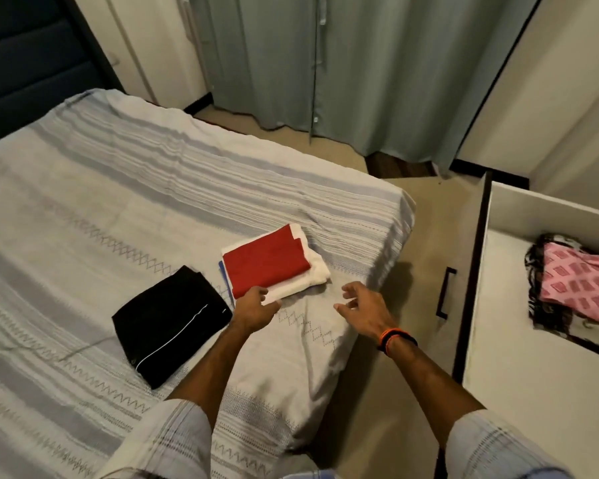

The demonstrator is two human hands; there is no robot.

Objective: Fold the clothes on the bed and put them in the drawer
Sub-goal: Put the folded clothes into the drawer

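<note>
Head view shows us leaning over the bed [125, 188], its striped grey-and-white cover spread flat. Furthest left of the clothes lies a folded black garment [170, 323] with a thin white stripe, just beside a folded stack topped by a red garment [267, 262] over a white one [312, 271], with a blue edge peeking out at the stack's left side. Our left hand [256, 304] touches the near edge of that stack, fingertips on the red and white cloth; we cannot tell whether it grips. Our right hand [363, 304] hovers near the stack's right corner, fingers spread and loosely bent, holding nothing, with an orange-and-black band [395, 338] on its wrist. Further right stands the open drawer [519, 340], where a pink patterned garment [581, 285] lies on a dark printed one.
</note>
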